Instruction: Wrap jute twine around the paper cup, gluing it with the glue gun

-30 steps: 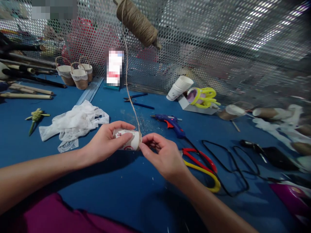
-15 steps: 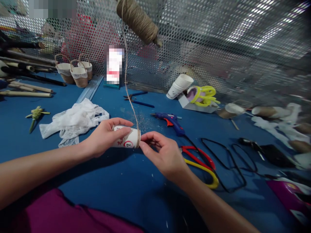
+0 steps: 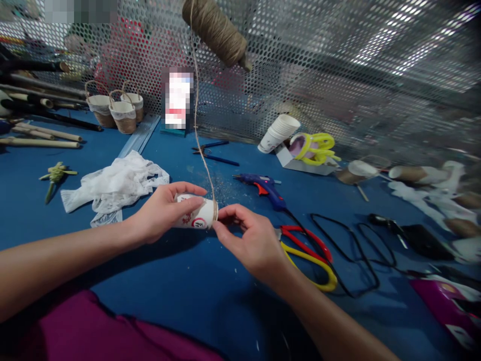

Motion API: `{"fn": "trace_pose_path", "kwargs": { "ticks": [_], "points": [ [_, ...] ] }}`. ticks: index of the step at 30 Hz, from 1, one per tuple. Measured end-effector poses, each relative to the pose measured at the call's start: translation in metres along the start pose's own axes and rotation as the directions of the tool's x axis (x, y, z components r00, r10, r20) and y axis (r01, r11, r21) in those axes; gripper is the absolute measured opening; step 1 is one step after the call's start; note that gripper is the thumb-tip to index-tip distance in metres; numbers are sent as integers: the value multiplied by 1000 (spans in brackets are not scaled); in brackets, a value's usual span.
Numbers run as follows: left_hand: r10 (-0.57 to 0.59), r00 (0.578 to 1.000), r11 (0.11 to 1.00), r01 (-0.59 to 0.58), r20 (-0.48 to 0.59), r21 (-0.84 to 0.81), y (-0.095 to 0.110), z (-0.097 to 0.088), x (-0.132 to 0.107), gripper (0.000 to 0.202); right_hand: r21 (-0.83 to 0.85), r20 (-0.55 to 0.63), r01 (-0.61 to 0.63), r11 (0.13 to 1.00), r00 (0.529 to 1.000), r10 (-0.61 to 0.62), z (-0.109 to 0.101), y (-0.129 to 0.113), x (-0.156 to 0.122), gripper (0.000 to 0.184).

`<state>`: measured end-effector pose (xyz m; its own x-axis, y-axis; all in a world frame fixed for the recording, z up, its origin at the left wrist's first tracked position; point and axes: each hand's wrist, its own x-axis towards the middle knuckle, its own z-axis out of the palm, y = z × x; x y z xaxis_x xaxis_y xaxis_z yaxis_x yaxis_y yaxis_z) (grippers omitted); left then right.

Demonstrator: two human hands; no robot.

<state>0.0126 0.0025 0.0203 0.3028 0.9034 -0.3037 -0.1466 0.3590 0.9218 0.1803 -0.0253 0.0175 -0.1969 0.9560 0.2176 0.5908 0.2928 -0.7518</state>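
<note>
A white paper cup (image 3: 198,214) with red and black print lies on its side in front of me, twine wound round its right end. My left hand (image 3: 165,210) grips the cup's body, thumb along the near side and fingers over the far side. At the wrapped end, my right hand (image 3: 250,235) closes its thumb and fingertips on the cup's edge by the twine. From there the twine (image 3: 205,163) runs taut up to a brown spool (image 3: 218,32) hanging above. White lace (image 3: 116,183) lies bunched left of the cup.
A blue glue gun (image 3: 263,185) and red-and-yellow-handled scissors (image 3: 311,253) lie to the right, with a black cord (image 3: 349,235) looping beyond. Pliers (image 3: 218,153), stacked paper cups (image 3: 280,133) and small twine-covered baskets (image 3: 123,119) stand or lie towards the mesh wall. A phone (image 3: 177,100) stands there.
My right thumb and fingers have shifted slightly on the cup's wrapped end, which has turned a little. My left hand keeps the same hold.
</note>
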Motion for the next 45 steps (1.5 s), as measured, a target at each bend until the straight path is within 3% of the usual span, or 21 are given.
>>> {"fn": "trace_pose_path", "kwargs": {
  "ticks": [8, 13, 20, 28, 33, 37, 40, 45],
  "points": [
    [-107, 994, 990, 103, -34, -94, 11, 1, 1, 11, 104, 17, -58, 993, 998, 57, -4, -2, 2, 5],
    [-209, 978, 967, 203, -24, -156, 14, -1, 4, 14, 47, 18, 12, 999, 1000, -13, -6, -2, 0, 7],
    [-209, 978, 964, 202, -24, -172, 12, 0, 4, 13, -108, -22, 76, 991, 997, -78, -2, -1, 0, 3],
    [-189, 982, 973, 185, -19, -141, 11, 1, 2, 20, -130, -17, 69, 989, 997, -71, -3, -4, 0, 3],
    [-77, 996, 995, 79, 34, -67, 9, 0, -1, 25, -13, 20, 23, 1000, 1000, -22, -14, 0, 4, 10],
    [64, 992, 998, -62, 106, -21, 3, -2, -1, 31, -21, -5, 83, 996, 997, -83, -21, 2, 11, 20],
    [186, 969, 982, -189, 165, 3, -1, -4, 1, 33, 29, 82, 85, 996, 993, -87, -23, 0, 19, 25],
    [295, 919, 932, -337, 262, 131, -3, -7, -1, 30, 173, 180, -63, 983, 983, 31, -22, -5, 40, 24]
  ]
}}
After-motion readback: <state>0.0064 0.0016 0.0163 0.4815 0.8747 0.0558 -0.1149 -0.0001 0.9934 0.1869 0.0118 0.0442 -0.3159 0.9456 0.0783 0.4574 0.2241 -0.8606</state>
